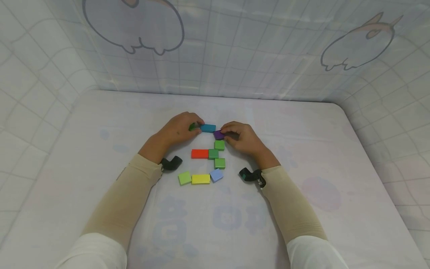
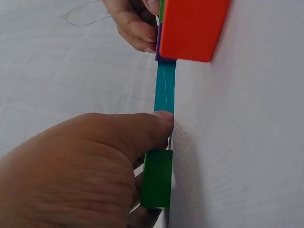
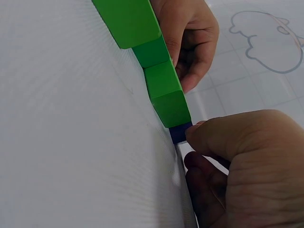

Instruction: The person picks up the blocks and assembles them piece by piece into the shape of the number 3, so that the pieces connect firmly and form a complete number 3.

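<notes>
My left hand (image 1: 181, 127) pinches the left end of a blue block (image 1: 209, 128) between thumb and finger. A dark green block (image 2: 157, 178) stands close under that palm, partly hidden in the head view. The right hand (image 1: 244, 138) has thumb and fingertip at a purple block (image 1: 218, 135), which touches the blue block's right end. Below the purple block lies a light green block (image 1: 219, 145). A darker green block (image 1: 213, 154) follows, with a red block (image 1: 199, 154) against its left side, then another light green block (image 1: 220, 163).
Nearer me lie a tilted periwinkle block (image 1: 216, 175), a yellow block (image 1: 201, 179) and a lime block (image 1: 184, 178) in a row. A white patterned cloth (image 1: 208, 220) covers the table. Cloth walls with grid lines (image 1: 235, 67) rise behind and at both sides.
</notes>
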`<act>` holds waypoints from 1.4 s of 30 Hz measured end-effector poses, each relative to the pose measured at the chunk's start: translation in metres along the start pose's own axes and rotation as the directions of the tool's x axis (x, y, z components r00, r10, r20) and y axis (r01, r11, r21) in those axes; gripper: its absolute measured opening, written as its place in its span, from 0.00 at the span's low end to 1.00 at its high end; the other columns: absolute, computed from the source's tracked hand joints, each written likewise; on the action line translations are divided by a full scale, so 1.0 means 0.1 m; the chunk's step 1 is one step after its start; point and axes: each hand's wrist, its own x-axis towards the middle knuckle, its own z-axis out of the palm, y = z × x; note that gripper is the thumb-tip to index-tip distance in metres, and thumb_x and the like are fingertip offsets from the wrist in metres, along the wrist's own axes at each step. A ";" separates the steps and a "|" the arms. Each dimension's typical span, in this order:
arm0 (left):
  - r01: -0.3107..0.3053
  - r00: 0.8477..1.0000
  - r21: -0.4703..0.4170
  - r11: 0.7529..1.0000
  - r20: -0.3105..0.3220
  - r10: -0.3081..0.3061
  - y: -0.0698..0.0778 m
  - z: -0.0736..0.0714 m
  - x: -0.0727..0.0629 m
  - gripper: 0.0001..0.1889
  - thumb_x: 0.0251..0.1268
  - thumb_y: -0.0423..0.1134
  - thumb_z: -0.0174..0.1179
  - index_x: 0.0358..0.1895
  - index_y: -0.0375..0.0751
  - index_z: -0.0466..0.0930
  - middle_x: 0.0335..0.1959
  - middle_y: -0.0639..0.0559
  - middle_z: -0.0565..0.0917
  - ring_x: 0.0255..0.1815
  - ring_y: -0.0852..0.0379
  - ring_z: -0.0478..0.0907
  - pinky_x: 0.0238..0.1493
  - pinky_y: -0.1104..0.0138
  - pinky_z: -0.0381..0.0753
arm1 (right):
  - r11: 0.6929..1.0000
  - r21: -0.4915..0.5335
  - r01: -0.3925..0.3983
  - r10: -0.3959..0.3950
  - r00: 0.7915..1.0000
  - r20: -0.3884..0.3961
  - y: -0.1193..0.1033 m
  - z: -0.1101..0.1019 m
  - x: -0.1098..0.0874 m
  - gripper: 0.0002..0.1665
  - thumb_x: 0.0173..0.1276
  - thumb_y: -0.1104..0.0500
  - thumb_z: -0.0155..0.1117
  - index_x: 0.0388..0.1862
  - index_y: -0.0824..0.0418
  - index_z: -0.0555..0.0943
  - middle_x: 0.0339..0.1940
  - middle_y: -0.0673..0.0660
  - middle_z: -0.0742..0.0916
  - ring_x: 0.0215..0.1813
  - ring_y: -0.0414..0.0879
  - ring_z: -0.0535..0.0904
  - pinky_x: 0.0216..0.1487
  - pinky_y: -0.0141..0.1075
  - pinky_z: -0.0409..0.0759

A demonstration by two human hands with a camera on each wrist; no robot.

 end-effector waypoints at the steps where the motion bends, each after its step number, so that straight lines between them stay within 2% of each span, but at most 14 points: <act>1: 0.000 1.000 0.002 1.000 0.001 0.000 0.00 0.00 0.00 0.17 0.69 0.44 0.62 0.59 0.47 0.80 0.54 0.52 0.81 0.54 0.53 0.73 0.63 0.55 0.76 | 1.000 0.003 0.002 -0.002 1.000 0.000 0.00 0.00 0.00 0.12 0.66 0.67 0.66 0.48 0.62 0.87 0.53 0.54 0.87 0.58 0.45 0.81 0.65 0.39 0.75; 17: -0.012 1.000 -0.004 1.000 -0.009 0.012 -0.01 0.00 0.01 0.17 0.68 0.44 0.63 0.58 0.47 0.81 0.51 0.52 0.82 0.53 0.53 0.73 0.61 0.55 0.77 | 1.000 0.008 0.004 -0.004 1.000 0.006 0.02 -0.01 0.01 0.12 0.66 0.67 0.66 0.48 0.62 0.87 0.53 0.54 0.87 0.59 0.46 0.81 0.66 0.40 0.75; 42: 0.026 1.000 0.007 1.000 0.010 -0.026 0.02 0.00 0.01 0.17 0.69 0.45 0.62 0.59 0.49 0.80 0.52 0.54 0.81 0.53 0.54 0.73 0.62 0.55 0.77 | 1.000 0.013 0.014 -0.014 1.000 0.002 0.04 0.00 0.01 0.12 0.66 0.67 0.65 0.48 0.61 0.87 0.53 0.53 0.87 0.59 0.45 0.81 0.65 0.39 0.76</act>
